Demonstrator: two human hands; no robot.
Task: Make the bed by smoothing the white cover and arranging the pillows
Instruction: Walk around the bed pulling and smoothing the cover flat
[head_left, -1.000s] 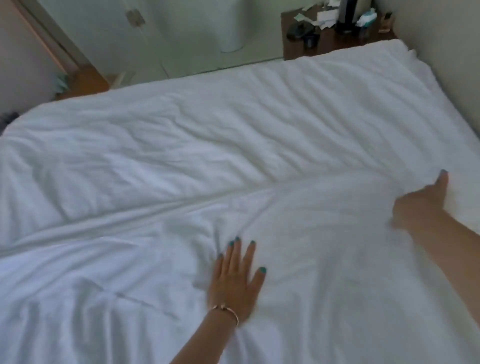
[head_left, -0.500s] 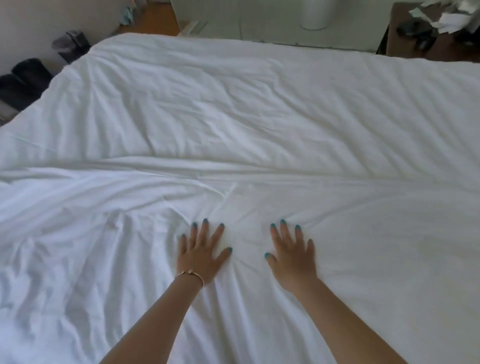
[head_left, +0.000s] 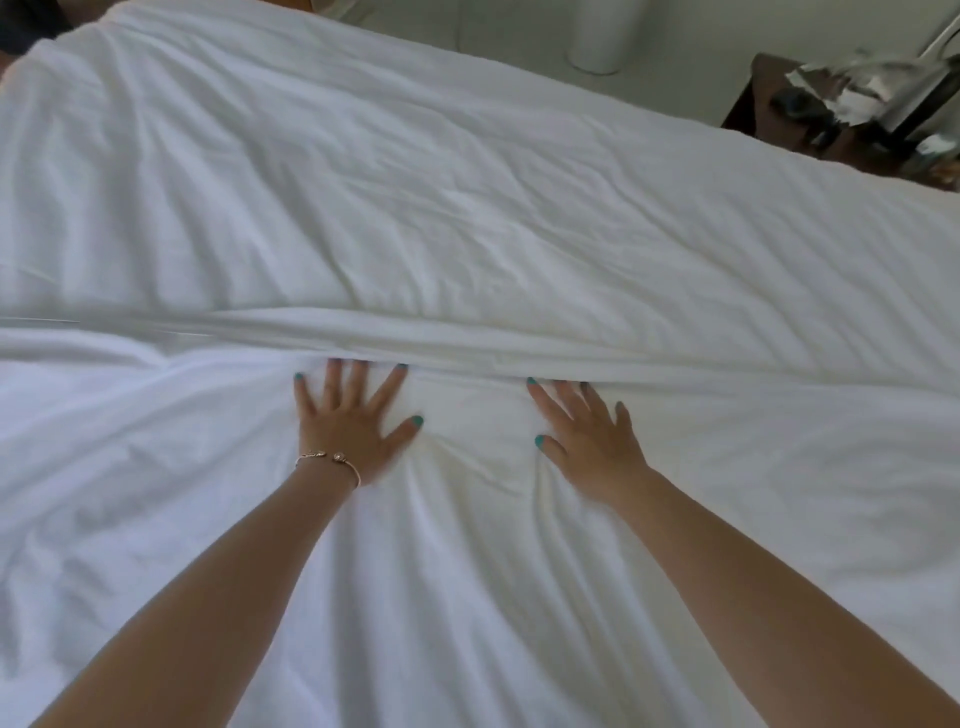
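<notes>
On the bed, white cover (head_left: 467, 197) spread but creased | left hand (head_left: 348, 415) and right hand (head_left: 592, 441) flat, fingers splayed, pressing it, gripping nothing | long ridge (head_left: 519, 338) remains | pillows unseen, probably still to arrange.

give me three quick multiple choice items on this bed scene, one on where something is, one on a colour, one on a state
1. Where do the fingertips of both hands lie?
A. at the long ridge across the white cover
B. on the side table
C. on a pillow

2. What colour are the fingernails?
A. red
B. teal
C. bare

3. How are the hands set?
A. fists
B. pinching cloth
C. flat, fingers spread

Answers:
1 A: the left hand and right hand reach the ridge of the white cover.
2 B: the nails show teal.
3 C: both palms press flat.
</notes>
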